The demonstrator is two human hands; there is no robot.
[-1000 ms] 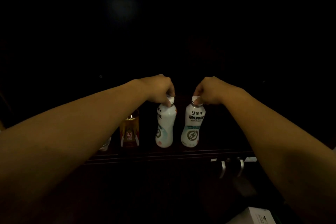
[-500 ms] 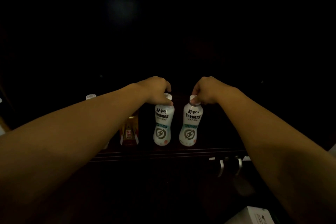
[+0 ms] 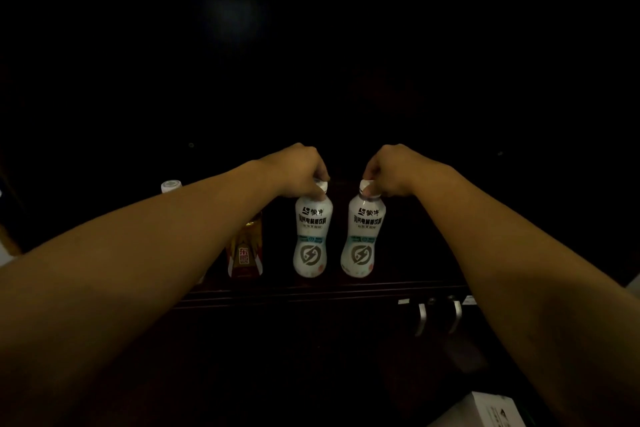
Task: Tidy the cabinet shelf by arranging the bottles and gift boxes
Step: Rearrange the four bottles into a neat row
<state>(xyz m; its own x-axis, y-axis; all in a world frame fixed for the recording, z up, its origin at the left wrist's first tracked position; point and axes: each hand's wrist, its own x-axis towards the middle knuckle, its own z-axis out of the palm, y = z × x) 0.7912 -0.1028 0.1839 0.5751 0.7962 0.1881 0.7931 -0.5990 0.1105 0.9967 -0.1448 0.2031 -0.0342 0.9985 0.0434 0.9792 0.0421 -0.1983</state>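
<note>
Two white drink bottles stand upright side by side on a dark cabinet shelf [image 3: 346, 289], labels facing me. My left hand [image 3: 299, 168] pinches the cap of the left white bottle [image 3: 311, 239]. My right hand [image 3: 391, 170] pinches the cap of the right white bottle [image 3: 362, 241]. Left of them stands an amber bottle with a red and gold label [image 3: 244, 253], partly hidden behind my left forearm. A white cap of another bottle [image 3: 170, 185] shows above that forearm. The scene is very dark; no gift box can be made out on the shelf.
Two metal door handles [image 3: 438, 315] sit below the shelf edge at the right. A white box [image 3: 485, 409] lies at the bottom right corner. The cabinet interior behind the bottles is black.
The left white bottle was tilted with its label turned away; it now stands upright with its label facing me. Both bottles have settled side by side on the shelf.
</note>
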